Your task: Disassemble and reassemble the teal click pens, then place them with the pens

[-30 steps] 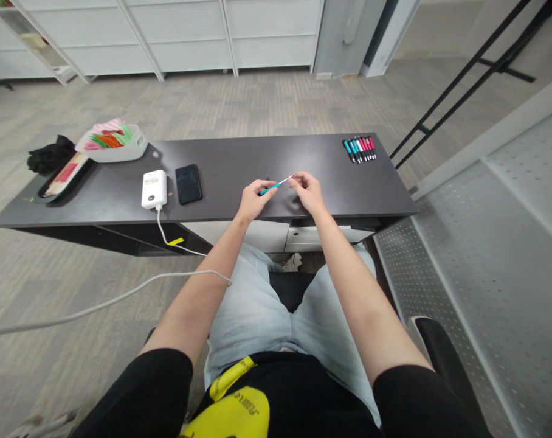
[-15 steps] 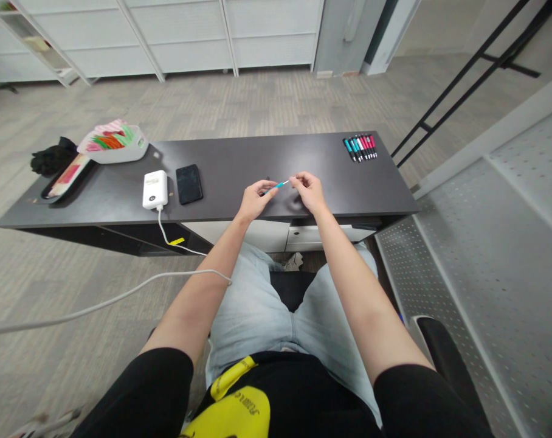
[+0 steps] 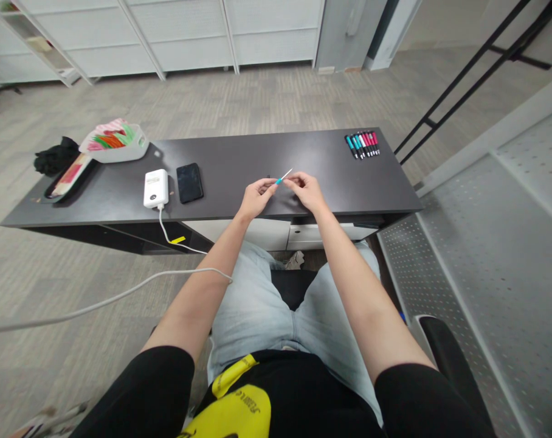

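My left hand [image 3: 256, 198] pinches a thin teal pen part [image 3: 282, 178] whose white tip points up and to the right, just above the dark desk [image 3: 239, 158]. My right hand [image 3: 307, 189] sits right beside it with its fingers curled and pinched together next to the teal piece; whether anything is in them is too small to make out. Both hands hover over the desk's near edge, in the middle. A row of several teal, pink and black pens [image 3: 362, 145] lies at the far right corner.
A black phone [image 3: 189, 182] and a white power bank [image 3: 156, 188] with a white cable [image 3: 121, 295] lie left of my hands. A white basket of coloured pieces [image 3: 114, 141], a black tray [image 3: 66, 177] and a black cloth [image 3: 54, 156] sit at the left end. Metal stairs [image 3: 495, 231] rise on the right.
My hands have drawn closer together. The white tip, which reached my right fingers before, now stands free and points up past them.
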Tool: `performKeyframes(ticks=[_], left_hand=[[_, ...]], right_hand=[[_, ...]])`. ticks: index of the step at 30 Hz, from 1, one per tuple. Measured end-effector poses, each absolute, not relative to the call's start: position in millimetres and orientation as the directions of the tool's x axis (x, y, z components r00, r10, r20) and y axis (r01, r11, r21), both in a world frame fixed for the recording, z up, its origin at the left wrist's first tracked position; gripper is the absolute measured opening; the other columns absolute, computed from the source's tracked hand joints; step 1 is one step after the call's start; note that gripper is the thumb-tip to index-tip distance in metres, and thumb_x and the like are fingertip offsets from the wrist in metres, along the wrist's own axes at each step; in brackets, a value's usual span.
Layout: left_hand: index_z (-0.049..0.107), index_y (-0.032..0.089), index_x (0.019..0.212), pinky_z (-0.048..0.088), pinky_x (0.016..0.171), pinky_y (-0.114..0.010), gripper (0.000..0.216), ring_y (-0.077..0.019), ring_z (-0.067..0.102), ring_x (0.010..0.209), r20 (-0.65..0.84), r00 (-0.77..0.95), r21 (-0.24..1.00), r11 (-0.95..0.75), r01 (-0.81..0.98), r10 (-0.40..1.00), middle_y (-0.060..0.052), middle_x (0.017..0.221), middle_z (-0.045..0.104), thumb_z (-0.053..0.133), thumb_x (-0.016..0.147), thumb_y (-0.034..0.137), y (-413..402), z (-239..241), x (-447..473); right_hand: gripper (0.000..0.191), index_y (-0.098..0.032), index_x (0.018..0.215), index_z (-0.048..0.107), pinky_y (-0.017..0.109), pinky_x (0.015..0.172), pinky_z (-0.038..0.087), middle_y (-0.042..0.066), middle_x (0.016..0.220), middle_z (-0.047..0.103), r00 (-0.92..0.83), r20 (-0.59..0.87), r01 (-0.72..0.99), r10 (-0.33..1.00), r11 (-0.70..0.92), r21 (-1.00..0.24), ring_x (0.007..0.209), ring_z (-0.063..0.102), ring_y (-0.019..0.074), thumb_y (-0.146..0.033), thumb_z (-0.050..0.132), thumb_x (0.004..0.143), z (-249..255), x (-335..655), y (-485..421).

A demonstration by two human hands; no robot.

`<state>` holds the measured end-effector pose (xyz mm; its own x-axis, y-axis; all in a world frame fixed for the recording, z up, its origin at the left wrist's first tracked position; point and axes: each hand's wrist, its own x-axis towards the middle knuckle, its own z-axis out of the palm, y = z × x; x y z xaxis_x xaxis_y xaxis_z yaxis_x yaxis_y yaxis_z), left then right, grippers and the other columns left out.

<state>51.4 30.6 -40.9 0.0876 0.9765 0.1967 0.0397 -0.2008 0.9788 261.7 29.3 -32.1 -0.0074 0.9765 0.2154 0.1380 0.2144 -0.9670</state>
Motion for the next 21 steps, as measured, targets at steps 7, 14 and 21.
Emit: performKeyframes(ticks=[7,14,21], left_hand=[[0.073,0.029,0.112,0.073,0.102,-0.048,0.034,-0.028,0.087,0.099,0.237,-0.174,0.961,-0.257,-0.102,0.956,-0.008,0.105,0.09,0.095,0.1,0.052,44,-51,47],[0.066,0.029,0.111,0.072,0.094,-0.042,0.035,-0.0254,0.086,0.094,0.206,-0.218,0.963,-0.237,-0.128,0.954,-0.005,0.097,0.086,0.095,0.101,0.047,44,-49,49],[0.068,0.03,0.104,0.073,0.093,-0.045,0.036,-0.0268,0.085,0.09,0.182,-0.217,0.969,-0.213,-0.126,0.959,-0.004,0.089,0.085,0.1,0.094,0.043,42,-43,50]], right_hand=[[0.012,-0.038,0.098,0.085,0.042,0.079,0.055,-0.002,0.08,0.078,-0.065,0.179,0.494,0.982,0.187,-0.849,0.078,0.07,0.0269,-0.03,0.094,0.095,-27,253,28],[0.012,-0.04,0.098,0.088,0.05,0.087,0.056,0.006,0.09,0.082,0.029,0.204,0.674,0.978,0.132,-0.727,0.096,0.075,0.0374,-0.043,0.099,0.094,-25,225,37],[0.014,-0.035,0.118,0.092,0.048,0.095,0.048,0.01,0.105,0.083,-0.114,0.172,0.734,0.979,0.199,-0.649,0.104,0.07,0.0344,-0.041,0.088,0.107,-15,219,35]])
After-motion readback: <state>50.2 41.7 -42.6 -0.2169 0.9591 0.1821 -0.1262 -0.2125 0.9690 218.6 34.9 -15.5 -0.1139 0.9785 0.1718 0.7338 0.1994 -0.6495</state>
